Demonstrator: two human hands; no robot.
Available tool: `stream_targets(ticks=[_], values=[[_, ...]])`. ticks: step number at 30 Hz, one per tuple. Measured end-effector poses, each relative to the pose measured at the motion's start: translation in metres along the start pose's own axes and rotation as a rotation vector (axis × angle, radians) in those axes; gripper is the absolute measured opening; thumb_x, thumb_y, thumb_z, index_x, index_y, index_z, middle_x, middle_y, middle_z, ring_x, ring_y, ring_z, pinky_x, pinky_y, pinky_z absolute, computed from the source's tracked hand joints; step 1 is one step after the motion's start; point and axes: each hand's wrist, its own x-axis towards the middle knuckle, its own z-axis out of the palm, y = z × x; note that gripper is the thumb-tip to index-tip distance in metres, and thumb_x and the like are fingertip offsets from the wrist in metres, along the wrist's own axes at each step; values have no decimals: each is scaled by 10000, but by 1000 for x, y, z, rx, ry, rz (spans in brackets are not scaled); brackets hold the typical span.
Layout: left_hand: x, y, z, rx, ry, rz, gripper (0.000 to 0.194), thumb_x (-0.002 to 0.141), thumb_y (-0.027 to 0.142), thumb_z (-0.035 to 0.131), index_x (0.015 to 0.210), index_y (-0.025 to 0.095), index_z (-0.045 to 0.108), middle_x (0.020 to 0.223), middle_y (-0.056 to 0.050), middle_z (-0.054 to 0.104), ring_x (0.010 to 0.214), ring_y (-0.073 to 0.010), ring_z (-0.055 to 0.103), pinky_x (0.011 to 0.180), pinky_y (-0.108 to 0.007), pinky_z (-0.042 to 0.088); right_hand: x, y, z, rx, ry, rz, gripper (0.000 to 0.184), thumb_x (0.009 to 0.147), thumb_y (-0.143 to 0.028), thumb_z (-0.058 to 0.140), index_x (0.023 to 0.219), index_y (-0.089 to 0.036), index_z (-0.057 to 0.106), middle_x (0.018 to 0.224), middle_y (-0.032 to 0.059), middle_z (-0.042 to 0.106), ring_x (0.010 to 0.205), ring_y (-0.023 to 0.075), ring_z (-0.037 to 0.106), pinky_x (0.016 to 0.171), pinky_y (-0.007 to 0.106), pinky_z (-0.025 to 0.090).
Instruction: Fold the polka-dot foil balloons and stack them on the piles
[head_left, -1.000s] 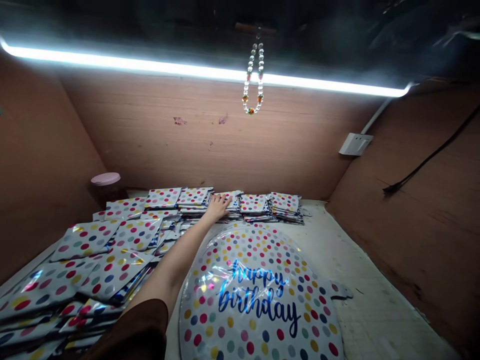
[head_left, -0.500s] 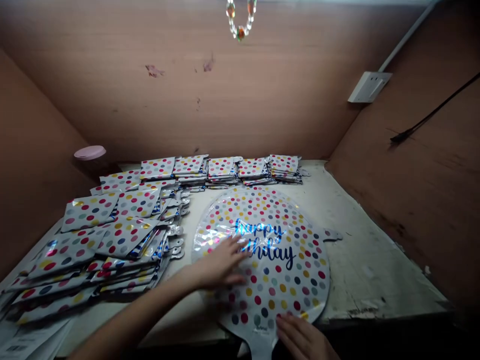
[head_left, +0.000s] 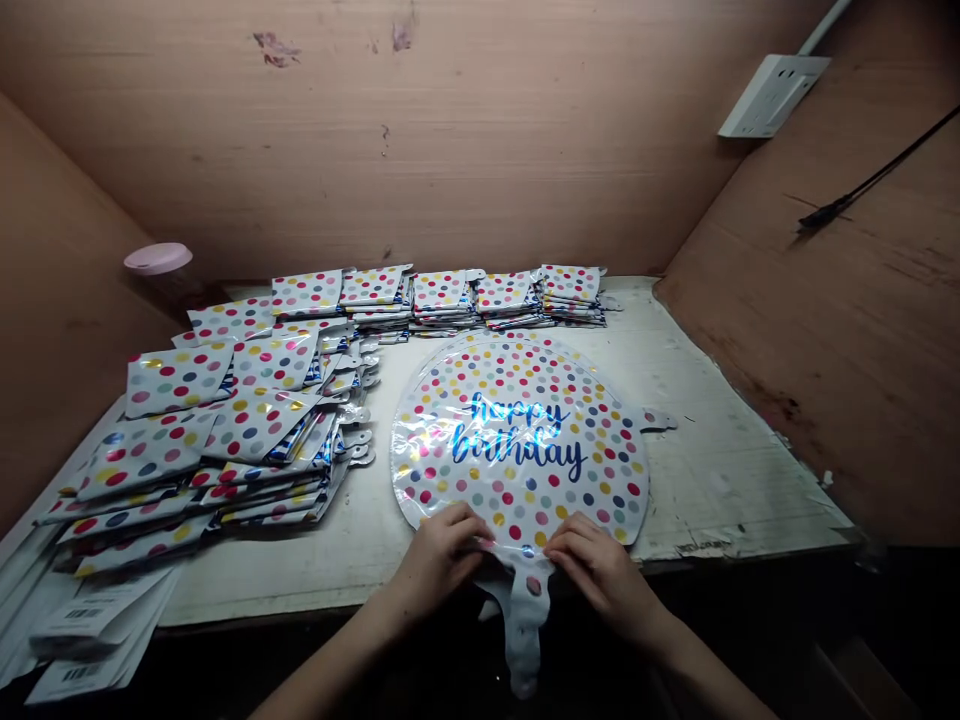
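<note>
A flat round foil balloon [head_left: 525, 500] with coloured dots and blue "happy birthday" lettering lies on the table, its neck hanging over the front edge. My left hand [head_left: 450, 550] pinches the balloon's near rim just left of the neck. On the other side of the neck, my right hand [head_left: 596, 565] pinches the same rim, thumb and fingers together. Between the hands the rim looks slightly lifted and creased. A small tab [head_left: 658, 420] sticks out at the balloon's right.
Stacks of folded dotted balloons [head_left: 180, 380] cover the table's left side, and more folded balloons [head_left: 442, 292] line the back. Papers with barcodes [head_left: 105, 620] overhang the front left. A pink-lidded container [head_left: 159, 260] stands back left. Wooden panels [head_left: 480, 150] enclose the white table [head_left: 720, 470].
My left hand has come from the balloon's middle down to its near rim. Both hands now grip the rim beside the neck. The view has tilted downward.
</note>
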Motion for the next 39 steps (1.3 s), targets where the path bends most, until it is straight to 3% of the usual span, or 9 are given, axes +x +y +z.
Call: stream_targets(ticks=[3, 9, 13, 18, 22, 26, 30, 36, 39], values=[[-1, 3, 6, 117, 94, 110, 122, 868, 177, 551, 949, 193, 641, 807, -37, 659, 733, -162, 619, 651, -268, 505, 2, -6, -3, 85, -7, 115, 248, 947, -301, 453, 820, -202, 642, 811, 37, 614, 795, 162, 581, 717, 280, 488], [-5, -1, 12, 189, 190, 226, 183, 938, 191, 464, 905, 195, 644, 813, -54, 691, 783, -163, 659, 688, -274, 542, 1, -12, -12, 73, -54, -11, 204, 916, -315, 508, 977, -214, 675, 912, 69, 644, 896, 189, 581, 818, 328, 476], [-12, 1, 6, 338, 276, 422, 151, 913, 161, 513, 974, 187, 649, 1066, -101, 683, 1123, -241, 576, 898, -400, 521, 14, -9, -13, 256, -34, 259, 263, 869, -397, 564, 734, -183, 636, 751, 29, 615, 727, 155, 575, 674, 276, 466], [-25, 4, 14, 473, 281, 564, 211, 906, 87, 473, 924, 199, 650, 967, -37, 710, 1074, -185, 603, 979, -379, 483, 75, 16, -42, 360, -142, 541, 262, 762, -419, 639, 731, -163, 590, 673, -9, 617, 616, 119, 562, 601, 235, 440], [-34, 4, 25, 460, 234, 473, 198, 875, 96, 451, 800, 187, 611, 783, -45, 674, 823, -181, 636, 771, -344, 538, 150, 43, -71, -17, -3, 592, 193, 848, -326, 529, 758, -162, 575, 701, -1, 617, 646, 118, 558, 604, 223, 419], [-22, 10, 5, 316, 61, 412, 239, 866, 352, 458, 722, 191, 561, 670, -60, 590, 619, -193, 553, 533, -325, 470, 210, 58, -81, -189, -24, 626, 176, 849, -258, 573, 716, -143, 579, 681, 20, 602, 665, 139, 558, 605, 249, 414], [32, 7, -29, 170, 287, 146, 280, 951, 274, 327, 955, 186, 593, 914, -99, 645, 843, -201, 608, 736, -338, 512, 238, 63, -83, -267, -148, 665, 213, 863, -336, 605, 788, -136, 609, 748, 3, 613, 653, 116, 563, 620, 261, 460], [104, -33, -22, 553, -178, -14, 658, 871, 594, 462, 1443, 302, 316, 1514, -75, 305, 1398, -416, 151, 1065, -679, 145, 207, 61, -99, -311, -172, 588, 334, 732, -458, 699, 836, -149, 629, 812, 43, 652, 703, 152, 571, 595, 238, 399], [106, -46, -9, 660, -185, -53, 717, 848, 669, 419, 1466, 361, 225, 1569, -28, 131, 1390, -480, -11, 1016, -751, 36, 154, 62, -113, -357, -174, 578, 416, 568, -410, 812, 849, -159, 636, 863, 50, 668, 730, 179, 580, 591, 237, 392]])
